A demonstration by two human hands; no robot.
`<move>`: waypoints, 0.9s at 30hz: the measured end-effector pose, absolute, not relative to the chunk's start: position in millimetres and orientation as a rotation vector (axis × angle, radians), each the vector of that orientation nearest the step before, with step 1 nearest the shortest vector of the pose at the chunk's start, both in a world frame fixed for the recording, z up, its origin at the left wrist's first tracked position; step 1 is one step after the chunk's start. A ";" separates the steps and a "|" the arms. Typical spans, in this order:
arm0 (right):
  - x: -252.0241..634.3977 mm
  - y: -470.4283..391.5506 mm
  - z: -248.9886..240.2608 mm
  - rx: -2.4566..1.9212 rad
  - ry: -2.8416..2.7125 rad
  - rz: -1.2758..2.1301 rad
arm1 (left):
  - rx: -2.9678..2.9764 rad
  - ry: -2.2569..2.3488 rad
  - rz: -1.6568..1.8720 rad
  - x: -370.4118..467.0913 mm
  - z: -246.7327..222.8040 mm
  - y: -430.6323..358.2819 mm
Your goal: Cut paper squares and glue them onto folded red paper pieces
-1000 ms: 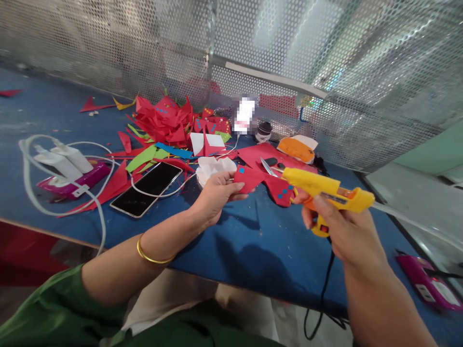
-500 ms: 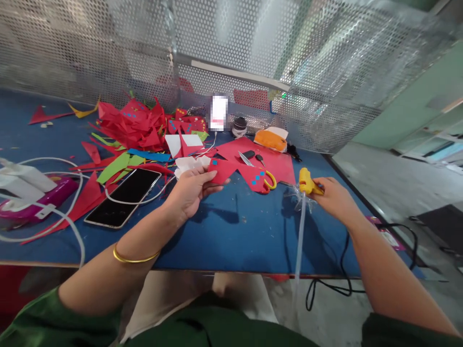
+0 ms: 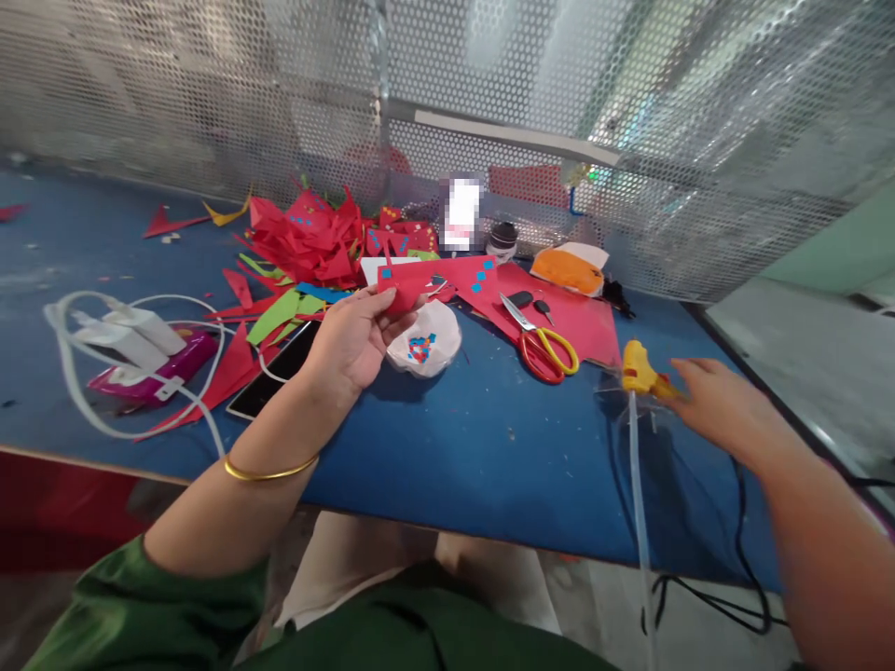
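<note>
Nearest you, the clear glue stick point(image 3: 638, 485) runs out over the near edge of the blue table point(image 3: 447, 457). It leads back into the yellow glue gun point(image 3: 638, 368) at your right, whose back end faces you, perhaps so that the nozzle, hidden from here, points away. Your right hand point(image 3: 731, 401) is blurred, its fingertips at the gun's handle; you can't tell from this whether they grip it or only touch it.

At your left, two white chargers point(image 3: 136, 335) sit on a purple power strip point(image 3: 164, 368), and a black smartphone point(image 3: 276, 377) lies partly behind your left forearm. Your left hand point(image 3: 356, 340) pinches a red bow-shaped paper piece point(image 3: 412, 278) by its left end, raised above the middle of the table. The edge grip probably keeps your fingers off the blue squares point(image 3: 480, 276) at the far right end.

Just on the near side of that piece, a white fluted cup point(image 3: 447, 337) stands with small blue and red bits point(image 3: 419, 349) inside. To its right lie scissors point(image 3: 540, 350), blades on a red sheet point(image 3: 580, 317), handles toward you, likely for easy reach.

Farther off, red paper cutouts point(image 3: 308, 233) are heaped left, and a dark-topped jar point(image 3: 502, 240), contents hidden, stands before the perforated metal screen point(image 3: 503, 93).
</note>
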State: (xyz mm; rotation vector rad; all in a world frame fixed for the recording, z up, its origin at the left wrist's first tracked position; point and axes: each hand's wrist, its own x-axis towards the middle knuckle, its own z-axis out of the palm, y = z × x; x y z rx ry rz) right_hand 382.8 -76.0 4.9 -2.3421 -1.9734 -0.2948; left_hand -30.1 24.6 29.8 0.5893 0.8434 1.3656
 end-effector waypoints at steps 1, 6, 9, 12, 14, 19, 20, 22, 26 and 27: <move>374.5 -76.3 12.7 -2.325 -1.955 -0.378 | 0.581 0.847 1.372 -32.2 27.7 26.2; 289.1 -58.5 53.3 -1.809 -2.039 -0.294 | 0.579 0.829 1.399 -38.4 21.5 27.7; 226.8 -32.0 60.3 -1.546 -2.290 -0.128 | 0.585 0.813 1.438 -41.9 21.6 26.8; 179.3 0.8 52.5 -1.341 -2.523 -0.025 | 0.592 0.837 1.465 -45.0 22.1 27.5; 157.9 22.6 43.1 -1.334 -2.626 -0.011 | 0.594 0.860 1.466 -46.2 22.2 28.4; 130.2 60.3 18.8 -1.383 -2.828 -0.010 | 0.576 0.917 1.465 -46.8 22.5 28.9; 127.4 64.0 14.5 -1.395 -2.846 -0.034 | 0.575 0.923 1.461 -46.8 22.4 28.7; 123.2 68.7 6.9 -1.399 -2.875 -0.095 | 0.574 0.922 1.453 -46.8 22.1 27.8; 116.9 73.4 -2.1 -1.359 -2.913 -0.176 | 0.569 0.881 1.439 -47.2 21.1 26.1; 115.1 74.3 -2.8 -1.355 -2.920 -0.176 | 0.569 0.874 1.436 -47.4 21.1 25.7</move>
